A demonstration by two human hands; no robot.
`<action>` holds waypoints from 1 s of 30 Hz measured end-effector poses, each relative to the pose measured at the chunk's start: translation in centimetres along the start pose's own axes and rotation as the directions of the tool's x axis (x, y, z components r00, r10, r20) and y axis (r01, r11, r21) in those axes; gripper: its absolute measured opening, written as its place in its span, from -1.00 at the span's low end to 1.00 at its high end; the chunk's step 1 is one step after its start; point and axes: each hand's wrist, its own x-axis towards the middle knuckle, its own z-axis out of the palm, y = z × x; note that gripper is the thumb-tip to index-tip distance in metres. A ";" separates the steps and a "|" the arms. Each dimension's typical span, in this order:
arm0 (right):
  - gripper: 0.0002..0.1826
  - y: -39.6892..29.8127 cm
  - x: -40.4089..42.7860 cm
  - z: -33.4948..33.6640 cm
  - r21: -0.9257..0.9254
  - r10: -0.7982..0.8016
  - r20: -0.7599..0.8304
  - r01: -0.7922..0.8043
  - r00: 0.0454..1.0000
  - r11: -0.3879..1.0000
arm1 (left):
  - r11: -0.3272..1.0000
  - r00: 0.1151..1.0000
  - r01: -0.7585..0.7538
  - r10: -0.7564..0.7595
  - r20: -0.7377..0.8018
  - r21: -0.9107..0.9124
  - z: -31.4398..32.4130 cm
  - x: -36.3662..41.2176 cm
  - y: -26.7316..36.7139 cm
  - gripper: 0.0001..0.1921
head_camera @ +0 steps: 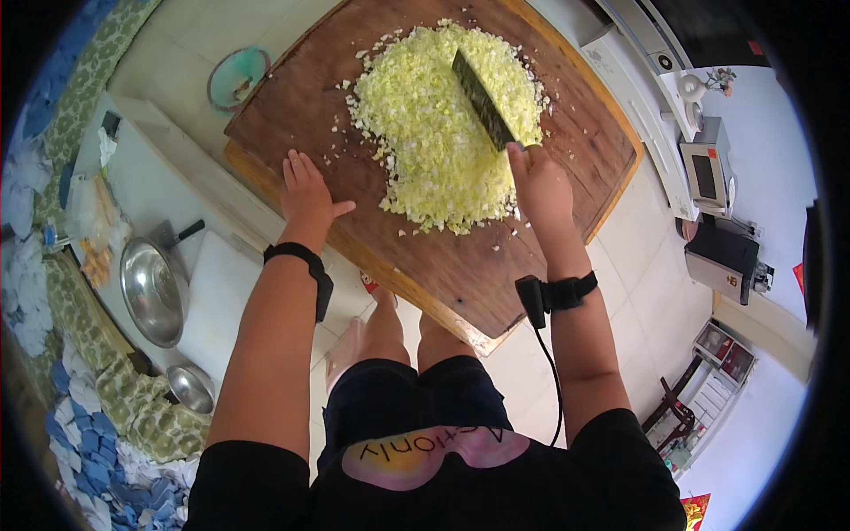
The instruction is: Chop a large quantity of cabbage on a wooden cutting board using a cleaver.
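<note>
My right hand (541, 182) grips the handle of a cleaver (483, 103), whose broad dark blade lies over a wide heap of finely chopped cabbage (425, 139). Pale green and white bits spread across a brown wooden board (571, 152) with a lighter wooden edge. Where the blade's edge meets the heap is hard to tell. Near the board's left edge, my left hand (307, 189) rests on the wood with its thumb apart from the fingers, holding nothing. Loose cabbage crumbs lie between that hand and the heap.
To the left, a white table holds a large steel bowl (154, 292), a small steel bowl (190, 388) and a white cutting board (219, 299). A green basin (238, 78) is beyond the board's left edge. A microwave (708, 169) stands at right. A black cable (556, 378) hangs from my right wrist.
</note>
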 end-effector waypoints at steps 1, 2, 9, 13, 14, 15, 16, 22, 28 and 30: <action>-0.52 -0.2 -0.5 0.1 -0.004 -0.003 0.004 0.003 1.000 1.000 | 1.000 1.000 0.002 -0.002 0.004 -0.004 0.0 -0.2 0.0 0.35; -0.51 -0.3 -0.9 0.5 0.046 -0.008 -0.078 0.012 0.997 0.999 | 1.000 1.000 0.008 -0.008 0.019 0.012 0.0 -0.4 -0.1 0.35; -0.52 1.5 1.7 1.2 -0.086 -0.103 -0.075 0.097 0.992 0.992 | 0.998 0.997 0.020 -0.024 0.068 0.055 -0.7 0.0 0.5 0.35; -0.48 1.1 -0.1 1.4 0.106 -0.030 -0.210 0.053 0.977 0.993 | 0.997 1.000 -0.006 0.007 -0.008 0.078 0.2 0.3 0.2 0.35; -0.48 2.8 0.6 2.8 0.038 -0.022 -0.204 0.030 0.979 0.999 | 0.998 1.000 -0.011 0.010 0.014 0.064 -0.2 0.2 0.9 0.35; -0.48 4.3 1.2 4.3 -0.024 -0.014 -0.194 0.009 0.981 1.000 | 0.998 0.999 -0.011 0.009 0.037 0.054 -0.7 0.0 1.3 0.35; -0.50 4.6 1.7 4.4 -0.056 0.020 -0.108 -0.026 0.994 0.998 | 0.998 0.999 -0.013 0.012 0.034 0.054 -1.1 -0.1 1.5 0.35; -0.55 1.8 -0.2 1.1 0.125 0.053 -0.191 -0.030 0.980 0.992 | 0.999 0.999 0.007 -0.004 -0.049 0.052 0.4 0.1 -0.2 0.36; -0.50 5.6 2.0 2.8 0.008 0.007 -0.184 -0.005 0.983 1.000 | 0.997 0.997 -0.010 0.005 0.076 0.075 -0.6 0.1 1.1 0.37; -0.50 4.0 0.9 0.1 0.140 0.092 -0.153 -0.071 0.984 0.988 | 0.997 0.999 0.012 -0.015 0.037 0.071 0.1 0.0 0.5 0.36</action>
